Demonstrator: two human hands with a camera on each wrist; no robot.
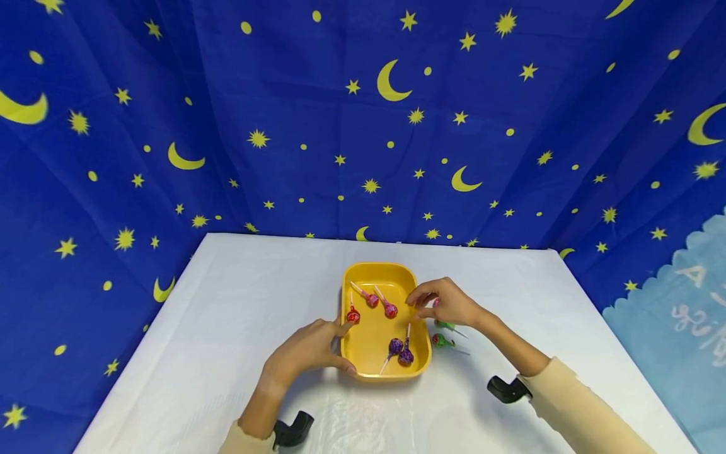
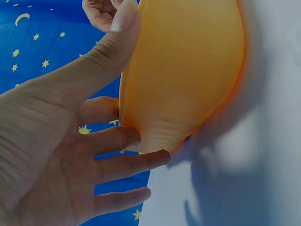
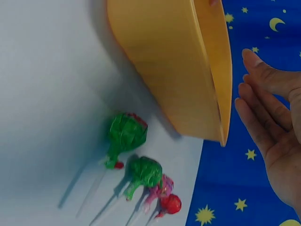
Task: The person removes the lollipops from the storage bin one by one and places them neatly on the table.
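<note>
My left hand (image 1: 311, 350) grips the near-left corner of a yellow plastic tray (image 1: 363, 356), thumb at the near edge, forefinger over the left rim. Inside lie a red lollipop (image 1: 353, 315), two pink lollipops (image 1: 390, 309) and two purple lollipops (image 1: 405, 356). Over the tray's right rim hovers my right hand (image 1: 450, 302), fingers loosely bent with nothing between them, as the right wrist view shows. Beneath it on the table are two green lollipops (image 3: 127, 134), a pink lollipop (image 3: 162, 187) and a red lollipop (image 3: 170, 204), partly covered by the hand in the head view.
The tray stands on a white-covered table (image 1: 227, 284). A blue curtain (image 1: 317, 126) with yellow moons and stars hangs behind and at the sides. Black wrist mounts (image 1: 507, 389) stick out from both sleeves. A light blue panel with white lettering (image 1: 692, 321) is at the right.
</note>
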